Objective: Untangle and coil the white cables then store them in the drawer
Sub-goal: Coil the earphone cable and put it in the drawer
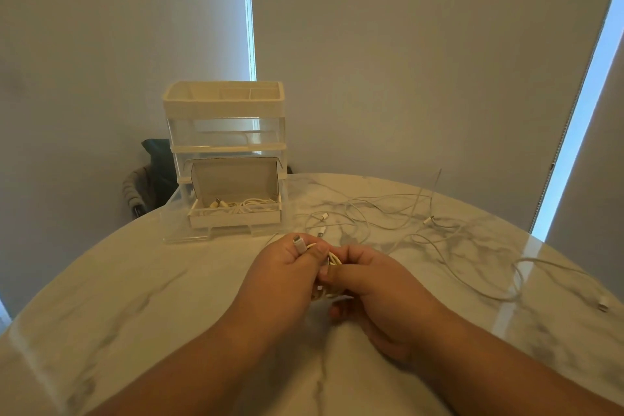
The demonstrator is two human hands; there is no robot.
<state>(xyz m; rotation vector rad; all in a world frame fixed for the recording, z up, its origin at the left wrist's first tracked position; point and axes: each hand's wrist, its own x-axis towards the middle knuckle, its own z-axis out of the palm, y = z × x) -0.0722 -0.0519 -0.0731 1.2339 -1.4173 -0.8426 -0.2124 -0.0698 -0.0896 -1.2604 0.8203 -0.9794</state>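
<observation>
Cable coil [335, 260] looks light, limp and springy, probably best held across its loops; left hand [287, 275] and right hand [380, 285] meet, both pinching it.

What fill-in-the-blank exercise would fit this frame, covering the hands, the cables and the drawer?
1. The left hand and the right hand together hold a coiled white ____.
2. The organizer's bottom drawer stands ____, not shut.
3. The loose cables lie on the table to the ____ of the organizer.
Missing words: cable; open; right.
</observation>
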